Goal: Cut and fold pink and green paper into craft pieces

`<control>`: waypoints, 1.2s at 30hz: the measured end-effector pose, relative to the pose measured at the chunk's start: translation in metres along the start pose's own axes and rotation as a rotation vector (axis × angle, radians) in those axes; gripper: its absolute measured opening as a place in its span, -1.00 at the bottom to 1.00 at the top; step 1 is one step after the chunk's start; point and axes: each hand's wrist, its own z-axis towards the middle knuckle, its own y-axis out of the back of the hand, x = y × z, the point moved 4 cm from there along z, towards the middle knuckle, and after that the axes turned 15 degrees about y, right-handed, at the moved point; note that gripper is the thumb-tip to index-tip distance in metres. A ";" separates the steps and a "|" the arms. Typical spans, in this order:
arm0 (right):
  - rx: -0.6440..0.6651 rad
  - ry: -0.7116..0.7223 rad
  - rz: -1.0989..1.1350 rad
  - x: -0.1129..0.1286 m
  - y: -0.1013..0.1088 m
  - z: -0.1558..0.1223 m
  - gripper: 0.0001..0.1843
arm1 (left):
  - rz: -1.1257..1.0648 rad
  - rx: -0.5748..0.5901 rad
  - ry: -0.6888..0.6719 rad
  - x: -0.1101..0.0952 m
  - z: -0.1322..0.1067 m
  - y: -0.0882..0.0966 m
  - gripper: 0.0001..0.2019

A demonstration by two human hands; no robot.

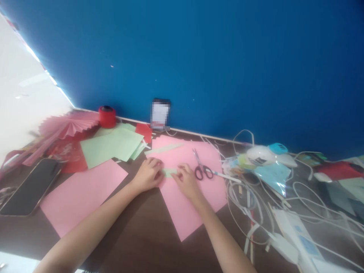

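Observation:
Between my two hands lies a short strip of pale green paper (170, 173), over a stack of pink sheets (196, 201). My left hand (149, 173) pinches the strip's left end with curled fingers. At its right end, the fingertips of my right hand (186, 180) are closed on the paper. A pair of scissors with dark handles (203, 170) rests on the pink sheets just right of my right hand, blades pointing away. Farther back on the stack is a longer pale green strip (165, 148).
Left are a phone (31, 185), a pink sheet (85, 195), green sheets (113, 142), a pink paper fan (69, 123) and a red roll (107, 116). Tangled white cables (250, 204) and a power strip (298, 235) fill the right side. A blue wall (199, 68) stands behind.

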 end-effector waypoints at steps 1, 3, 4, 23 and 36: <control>-0.002 -0.005 0.005 -0.001 0.000 0.000 -0.75 | 0.000 0.001 0.001 0.000 0.000 0.000 -0.92; -0.001 -0.018 0.014 -0.002 -0.001 -0.001 -0.76 | 0.006 0.003 0.006 -0.001 0.000 0.001 -0.91; -0.001 -0.026 0.017 -0.003 -0.001 -0.001 -0.76 | 0.011 0.006 0.010 -0.001 0.000 0.002 -0.91; -0.017 -0.011 0.015 -0.002 0.000 0.000 -0.78 | 0.011 0.081 0.024 -0.003 -0.001 0.006 -0.94; -0.053 -0.011 -0.355 0.024 0.000 -0.002 -0.73 | 0.031 0.122 0.080 -0.003 -0.001 0.003 -0.80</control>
